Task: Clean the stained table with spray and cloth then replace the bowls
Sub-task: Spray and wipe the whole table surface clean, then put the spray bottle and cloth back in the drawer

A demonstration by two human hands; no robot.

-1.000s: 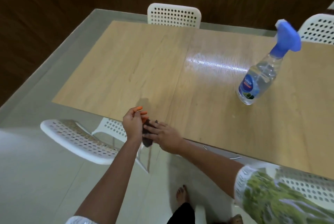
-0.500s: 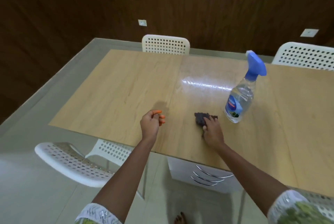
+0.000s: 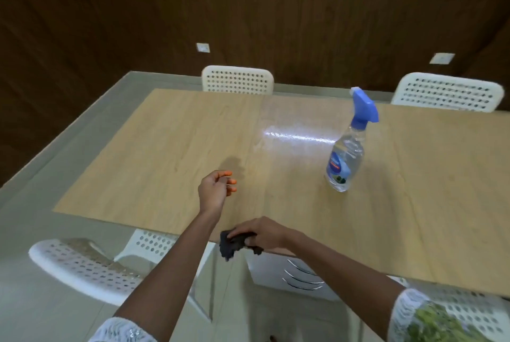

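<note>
We pressed the dark cloth [image 3: 234,243] on the table [image 3: 165,148] edge, low in the middle, with our right hand [image 3: 262,232] curled round it, likely to wipe. Our left hand [image 3: 215,189] hung loosely curled, holding nothing. The spray bottle [image 3: 347,148] stood at middle right.

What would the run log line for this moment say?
phase: wiping | right hand: holds dark cloth at near table edge | left hand: empty, over table | spray bottle: upright | bowls: unseen

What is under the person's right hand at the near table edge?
A dark crumpled cloth, held by the right hand at the wooden table edge. The fingers cover part of it; any stain beneath is hidden.
</note>
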